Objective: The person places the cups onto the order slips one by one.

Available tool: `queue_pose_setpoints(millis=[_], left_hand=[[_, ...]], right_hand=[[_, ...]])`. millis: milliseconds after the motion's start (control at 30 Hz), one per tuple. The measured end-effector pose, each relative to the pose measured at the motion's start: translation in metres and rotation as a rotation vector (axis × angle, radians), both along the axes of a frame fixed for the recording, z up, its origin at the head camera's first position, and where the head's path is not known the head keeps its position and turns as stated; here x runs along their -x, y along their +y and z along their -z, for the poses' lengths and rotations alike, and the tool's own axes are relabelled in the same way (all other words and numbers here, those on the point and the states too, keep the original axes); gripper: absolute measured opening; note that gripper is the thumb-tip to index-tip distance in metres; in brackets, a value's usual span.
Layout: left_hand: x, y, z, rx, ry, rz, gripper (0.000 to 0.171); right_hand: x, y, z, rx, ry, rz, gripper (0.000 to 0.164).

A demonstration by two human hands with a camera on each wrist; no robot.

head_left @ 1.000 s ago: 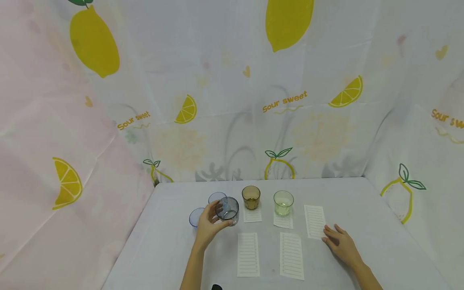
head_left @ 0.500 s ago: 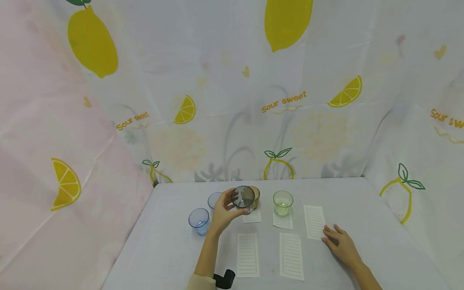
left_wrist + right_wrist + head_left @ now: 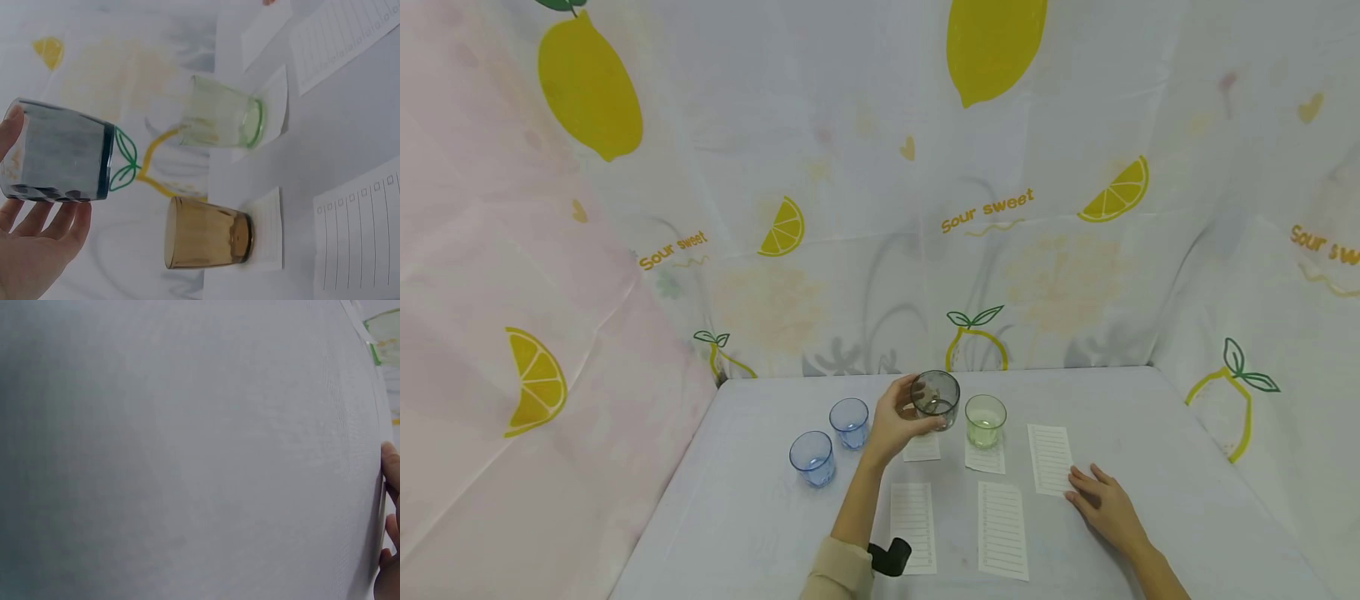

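Light is soft, the right wrist view darkest leftward.

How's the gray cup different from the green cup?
The gray cup is dark and smoky; the green cup is pale green. The left hand holds the gray cup up in the air, while the green cup stands on a paper slip. Both are see-through.
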State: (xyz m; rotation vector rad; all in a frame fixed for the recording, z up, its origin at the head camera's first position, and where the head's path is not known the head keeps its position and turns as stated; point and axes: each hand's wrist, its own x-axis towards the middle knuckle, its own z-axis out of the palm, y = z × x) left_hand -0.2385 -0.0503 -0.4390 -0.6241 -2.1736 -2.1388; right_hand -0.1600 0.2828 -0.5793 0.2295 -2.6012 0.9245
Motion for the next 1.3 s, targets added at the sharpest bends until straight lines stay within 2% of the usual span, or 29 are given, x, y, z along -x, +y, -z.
queue_pose_setpoints(millis=[133, 233, 333, 567, 633, 800, 867, 1067, 1300], left_hand=[[-0.004, 0.011, -0.014, -0.019, 0.005, 0.038, 0.072], [-0.002, 0.019, -0.017, 0.001, 0.029, 0.034, 0.070], [0.003, 0.027, -0.015, 0.020, 0.033, 0.031, 0.071], [0.024, 0.049, 0.008, -0.013, -0.024, 0.031, 0.073], [0.021, 0.054, 0.002, -0.019, -0.042, 0.043, 0.073], [0.023, 0.071, 0.000, -0.040, -0.059, 0.063, 0.073], [0.029, 0.080, 0.007, -0.035, -0.053, 0.062, 0.072], [0.030, 0.101, 0.011, -0.035, -0.049, 0.081, 0.069], [0.032, 0.122, 0.016, -0.019, -0.059, 0.073, 0.068]], right_hand=[[-0.001, 0.000, -0.001, 0.001, 0.008, 0.002, 0.030], [0.000, 0.001, -0.001, 0.005, 0.011, 0.000, 0.030], [-0.001, 0.001, 0.000, 0.007, 0.006, 0.004, 0.030], [-0.001, 0.002, 0.002, 0.001, -0.023, 0.015, 0.030], [-0.002, 0.002, 0.001, 0.002, -0.029, 0.015, 0.030], [-0.001, 0.003, 0.002, 0.008, -0.027, 0.012, 0.031], [-0.002, 0.003, 0.002, 0.009, -0.025, 0.013, 0.031], [-0.001, 0.003, 0.003, 0.014, -0.004, 0.014, 0.029], [0.002, 0.002, 0.007, 0.013, -0.010, 0.022, 0.029]])
